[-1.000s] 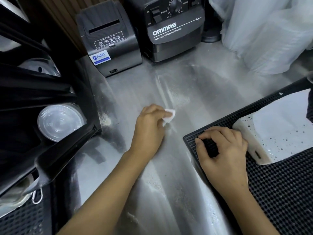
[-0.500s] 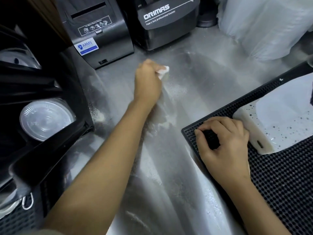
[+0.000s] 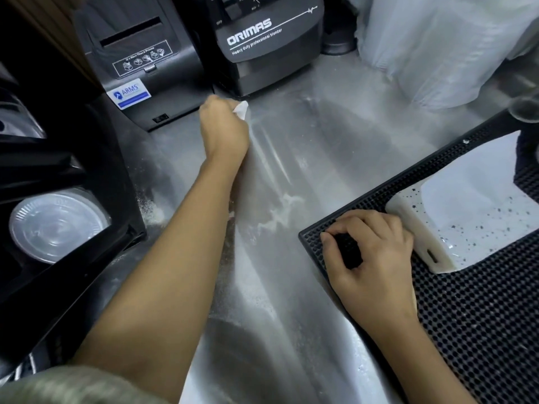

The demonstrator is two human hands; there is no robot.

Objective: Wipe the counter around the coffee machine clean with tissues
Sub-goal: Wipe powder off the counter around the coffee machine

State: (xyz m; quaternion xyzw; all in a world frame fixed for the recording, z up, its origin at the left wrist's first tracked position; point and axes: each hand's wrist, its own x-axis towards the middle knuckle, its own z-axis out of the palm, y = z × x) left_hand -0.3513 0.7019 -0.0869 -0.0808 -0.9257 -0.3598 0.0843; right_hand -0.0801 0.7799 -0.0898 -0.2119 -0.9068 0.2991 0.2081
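My left hand (image 3: 223, 126) grips a wadded white tissue (image 3: 241, 108) and presses it on the steel counter (image 3: 291, 287), just in front of the gap between the receipt printer and the blender base. White powder streaks lie on the counter behind the hand. My right hand (image 3: 373, 252) rests with curled fingers on the near-left corner of the black rubber mat (image 3: 481, 316), thumb and fingertips pinching its rim. The coffee machine's black body (image 3: 58, 228) fills the left side.
A grey receipt printer (image 3: 140, 62) and an ORIMAS blender base (image 3: 268, 42) stand at the back. Plastic bags (image 3: 437, 48) sit at the back right. A white speckled tissue pack (image 3: 472, 205) lies on the mat. A clear plastic lid (image 3: 55, 225) sits in the machine.
My left hand has swept the tissue away from me, from mid-counter to the foot of the printer and blender. My right hand has stayed on the mat corner.
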